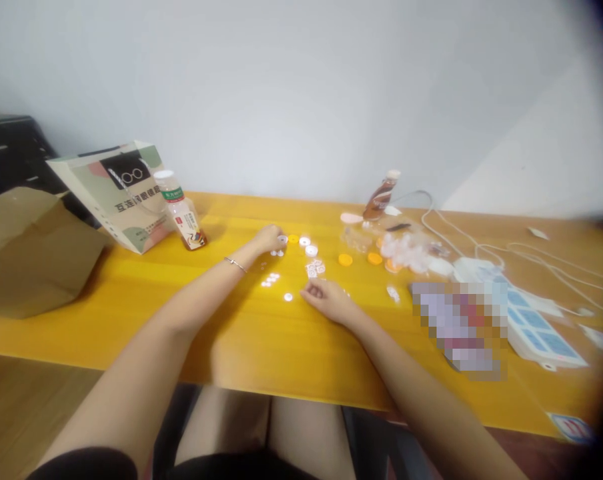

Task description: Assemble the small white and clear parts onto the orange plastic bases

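My left hand (270,239), with a bracelet at the wrist, reaches to the far middle of the yellow table, its fingers closed at a white round piece (282,241). Beside it lie a yellow disc (293,239) and two white discs (305,242), (311,251). My right hand (322,293) rests curled nearer to me, fingers pressed together; what they hold, if anything, is too small to make out. Flat white pieces (315,268) lie just beyond it. A single white disc (288,297) sits to its left, and several small white bits (270,280) are scattered between my hands.
At left stand a brown paper bag (39,250), a printed bag (126,200) and a clear bottle (184,217). To the right are orange discs (345,260), a brown bottle (381,197), clear plastic pieces (409,250), a blurred-out flat object (456,330), a power strip (536,323) and cables.
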Action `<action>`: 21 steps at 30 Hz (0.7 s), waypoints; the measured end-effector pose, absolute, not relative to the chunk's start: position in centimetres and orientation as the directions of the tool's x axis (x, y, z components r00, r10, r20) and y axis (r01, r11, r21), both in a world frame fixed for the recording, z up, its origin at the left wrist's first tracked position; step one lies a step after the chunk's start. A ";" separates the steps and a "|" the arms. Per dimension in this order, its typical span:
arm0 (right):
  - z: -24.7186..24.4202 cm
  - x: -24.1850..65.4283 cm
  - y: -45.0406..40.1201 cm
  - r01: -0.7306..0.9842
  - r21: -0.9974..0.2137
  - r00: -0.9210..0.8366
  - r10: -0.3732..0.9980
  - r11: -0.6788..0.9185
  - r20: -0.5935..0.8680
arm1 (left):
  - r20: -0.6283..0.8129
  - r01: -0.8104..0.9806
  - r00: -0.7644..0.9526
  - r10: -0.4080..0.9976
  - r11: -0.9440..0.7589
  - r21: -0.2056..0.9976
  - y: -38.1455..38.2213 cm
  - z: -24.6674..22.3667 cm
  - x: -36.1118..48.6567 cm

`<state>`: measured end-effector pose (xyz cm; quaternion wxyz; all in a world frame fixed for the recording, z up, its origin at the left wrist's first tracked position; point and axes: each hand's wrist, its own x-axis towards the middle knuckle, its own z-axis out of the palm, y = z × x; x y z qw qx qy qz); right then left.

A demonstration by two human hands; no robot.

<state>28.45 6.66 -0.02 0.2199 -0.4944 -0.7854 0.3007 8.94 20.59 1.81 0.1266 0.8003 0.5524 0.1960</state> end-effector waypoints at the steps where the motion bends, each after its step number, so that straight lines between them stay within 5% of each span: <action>1: 0.0 28.5 6.7 0.645 -0.688 -0.417 0.908 0.332 0.046 | 0.174 0.835 0.309 0.935 -0.354 0.422 20.7 1.8 9.0; 7: 0.1 28.5 6.7 0.645 -0.686 -0.423 0.905 0.338 0.049 | 0.272 0.816 0.283 0.920 -0.380 0.435 17.4 3.0 8.0; 12: 0.0 28.5 6.7 0.632 -0.702 -0.421 0.906 0.330 0.046 | 0.319 0.566 0.600 0.733 -0.672 0.478 10.5 4.0 7.0; 21: -0.2 28.7 6.9 0.642 -0.689 -0.431 0.901 0.336 0.038 | 0.228 0.544 0.701 0.675 -0.714 0.440 6.8 2.0 7.4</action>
